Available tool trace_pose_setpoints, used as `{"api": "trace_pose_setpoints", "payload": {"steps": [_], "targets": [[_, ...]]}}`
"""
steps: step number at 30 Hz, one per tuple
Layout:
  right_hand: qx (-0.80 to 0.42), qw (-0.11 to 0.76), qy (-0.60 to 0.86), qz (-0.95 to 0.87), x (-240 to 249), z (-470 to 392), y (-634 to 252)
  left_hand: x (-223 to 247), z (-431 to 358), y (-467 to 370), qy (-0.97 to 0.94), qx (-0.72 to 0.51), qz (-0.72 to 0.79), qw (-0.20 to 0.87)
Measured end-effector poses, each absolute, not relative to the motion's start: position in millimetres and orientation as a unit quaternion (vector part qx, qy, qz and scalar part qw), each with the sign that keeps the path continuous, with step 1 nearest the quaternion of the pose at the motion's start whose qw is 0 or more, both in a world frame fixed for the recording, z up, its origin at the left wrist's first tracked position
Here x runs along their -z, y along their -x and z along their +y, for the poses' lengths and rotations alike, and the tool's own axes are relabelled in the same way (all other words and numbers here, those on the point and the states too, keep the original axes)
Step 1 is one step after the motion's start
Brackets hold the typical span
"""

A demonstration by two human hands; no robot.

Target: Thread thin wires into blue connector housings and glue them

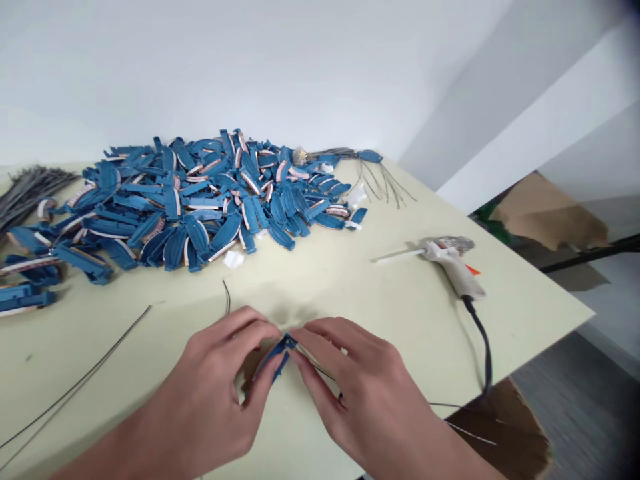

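A small blue plastic piece [281, 371] is pinched between the thumb and fingers of my left hand [215, 377], low over the table in front of me. At its upper end, my right hand [357, 380] is closed with thumb and index finger together. A thin dark wire [323, 371] runs from that end back under my right fingers; its other stretches are partly hidden by the hand. Both hands nearly meet at the piece's tip, and my fingers cover much of it.
Beyond my hands lies a large pile of similar blue pieces [175, 247], with bundled grey wires [30, 190] at far left. Loose wires [80, 381] lie left. A glue gun [455, 267] with a white stick rests right, its black cord [483, 340] crossing the table edge.
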State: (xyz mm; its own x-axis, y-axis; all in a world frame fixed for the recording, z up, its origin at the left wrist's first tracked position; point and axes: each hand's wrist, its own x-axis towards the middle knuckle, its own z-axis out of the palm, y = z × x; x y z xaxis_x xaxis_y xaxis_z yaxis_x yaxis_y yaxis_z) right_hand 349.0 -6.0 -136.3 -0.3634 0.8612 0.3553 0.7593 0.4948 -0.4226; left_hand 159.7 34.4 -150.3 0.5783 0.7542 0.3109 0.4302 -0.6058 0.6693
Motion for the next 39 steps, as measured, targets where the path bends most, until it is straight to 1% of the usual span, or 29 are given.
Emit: {"api": "trace_pose_setpoints", "payload": {"steps": [8, 14, 16, 20, 26, 29, 35, 39], "targets": [[-0.046, 0.194, 0.45, -0.871, 139, -3, -353, 153, 31, -161, -0.835, -0.278, 0.376, 0.291], [-0.011, 0.173, 0.425, -0.888, 138, -2, -356, 157, 30, -166, -0.827, -0.285, 0.395, 0.282], [-0.029, 0.177, 0.427, -0.886, 138, 0, -357, 158, 29, -166, -0.823, -0.277, 0.403, 0.288], [-0.076, 0.214, 0.436, -0.871, 139, 4, -357, 157, 27, -166, -0.815, -0.26, 0.413, 0.313], [-0.073, 0.252, 0.422, -0.868, 141, 6, -356, 156, 27, -166, -0.81, -0.26, 0.417, 0.32], [-0.106, 0.254, 0.443, -0.853, 140, 6, -358, 156, 27, -166, -0.812, -0.264, 0.416, 0.314], [-0.171, 0.225, 0.469, -0.837, 132, 2, -364, 155, 29, -166, -0.812, -0.272, 0.412, 0.31], [-0.215, 0.235, 0.495, -0.808, 127, -3, -359, 155, 28, -166, -0.812, -0.268, 0.412, 0.314]]}}
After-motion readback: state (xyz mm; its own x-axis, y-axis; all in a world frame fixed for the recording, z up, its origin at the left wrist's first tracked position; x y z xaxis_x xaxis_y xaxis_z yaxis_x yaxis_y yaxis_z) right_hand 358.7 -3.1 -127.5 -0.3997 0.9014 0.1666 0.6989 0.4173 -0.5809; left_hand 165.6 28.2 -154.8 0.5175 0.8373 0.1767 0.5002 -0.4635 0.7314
